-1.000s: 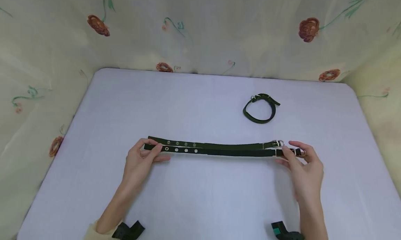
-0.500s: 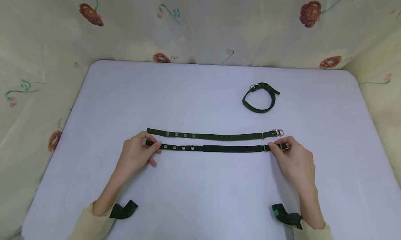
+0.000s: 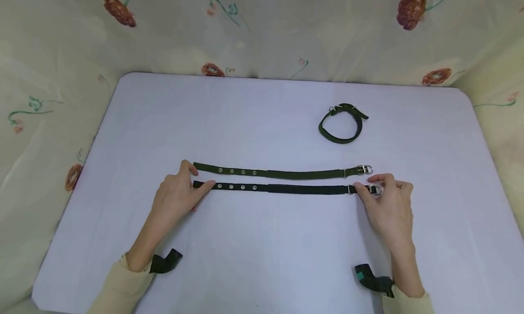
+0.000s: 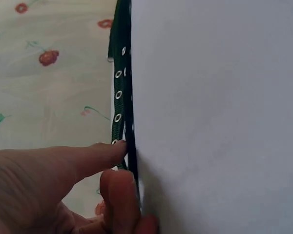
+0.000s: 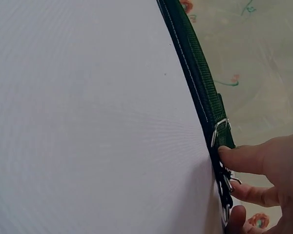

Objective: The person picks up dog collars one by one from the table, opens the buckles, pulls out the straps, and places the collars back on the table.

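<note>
Two dog collars lie flat and roughly parallel across the white table. The farther collar (image 3: 304, 174) is dark green; the nearer collar (image 3: 304, 189) looks blackish. Both have metal eyelets at the left end, a buckle and a ring at the right. My left hand (image 3: 173, 198) has its thumb on the nearer collar's left end, its index finger beside the farther collar's tip. My right hand (image 3: 389, 209) rests its thumb on the nearer collar beside the buckle (image 5: 227, 183), with extended fingers around the buckle. A third, buckled collar (image 3: 321, 129) forms a loop farther back.
The white tabletop (image 3: 254, 245) has rounded corners and dark edges. A pale curtain (image 3: 262, 32) with printed flowers surrounds its back and sides. A black wrist device (image 3: 165, 261) sits at my left cuff, another wrist device (image 3: 373, 280) at my right.
My hands have separated the nearer collar from the farther one, bringing it nearer and setting it down. Both index fingers have since lifted off it. The view has tilted down.
</note>
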A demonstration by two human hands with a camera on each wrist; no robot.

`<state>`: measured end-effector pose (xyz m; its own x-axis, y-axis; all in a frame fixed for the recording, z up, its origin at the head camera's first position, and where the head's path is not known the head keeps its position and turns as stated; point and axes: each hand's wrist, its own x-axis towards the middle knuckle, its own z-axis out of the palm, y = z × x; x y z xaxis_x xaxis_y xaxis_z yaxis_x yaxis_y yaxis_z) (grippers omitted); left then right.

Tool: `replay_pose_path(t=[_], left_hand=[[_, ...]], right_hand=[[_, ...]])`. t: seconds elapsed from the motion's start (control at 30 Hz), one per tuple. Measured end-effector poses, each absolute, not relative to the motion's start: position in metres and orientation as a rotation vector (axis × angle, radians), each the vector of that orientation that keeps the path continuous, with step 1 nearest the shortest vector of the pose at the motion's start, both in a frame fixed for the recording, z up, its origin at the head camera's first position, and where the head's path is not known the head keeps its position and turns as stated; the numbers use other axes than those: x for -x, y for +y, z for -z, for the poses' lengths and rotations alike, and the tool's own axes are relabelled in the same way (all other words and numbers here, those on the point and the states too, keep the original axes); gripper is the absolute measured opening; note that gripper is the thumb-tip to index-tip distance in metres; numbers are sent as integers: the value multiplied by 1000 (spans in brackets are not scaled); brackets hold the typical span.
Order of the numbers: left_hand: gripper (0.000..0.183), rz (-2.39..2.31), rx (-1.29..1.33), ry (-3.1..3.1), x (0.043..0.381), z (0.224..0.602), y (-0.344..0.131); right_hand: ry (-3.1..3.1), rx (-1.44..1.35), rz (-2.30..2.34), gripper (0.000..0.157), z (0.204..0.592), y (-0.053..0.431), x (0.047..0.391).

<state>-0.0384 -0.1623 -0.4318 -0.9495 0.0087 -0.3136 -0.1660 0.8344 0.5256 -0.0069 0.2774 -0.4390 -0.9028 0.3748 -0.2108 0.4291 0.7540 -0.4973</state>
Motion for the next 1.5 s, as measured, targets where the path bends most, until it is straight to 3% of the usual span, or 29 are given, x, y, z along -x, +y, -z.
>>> replay_pose_path(t=[0.1, 0.23, 0.43, 0.63, 0.9, 1.27, 1.5], left_hand=[[57, -721, 118, 2773, 39, 428, -161], [47, -720, 52, 2876, 41, 422, -157], [25, -712, -115, 2998, 53, 417, -153], [20, -656, -199, 2960, 62, 422, -152], [17, -646, -208, 2945, 67, 425, -153], [16, -548, -235, 2964, 65, 420, -141], [13, -512, -257, 2993, 64, 422, -141]], right_hand=[[2841, -637, 864, 57, 437, 279, 8], [2855, -592, 907, 58, 430, 281, 10], [3026, -268, 905, 35, 424, 283, 20], [3020, -59, 902, 23, 424, 280, 34], [3049, -92, 825, 16, 428, 282, 47], [2953, -242, 757, 19, 415, 281, 45], [2954, -181, 733, 18, 413, 280, 47]])
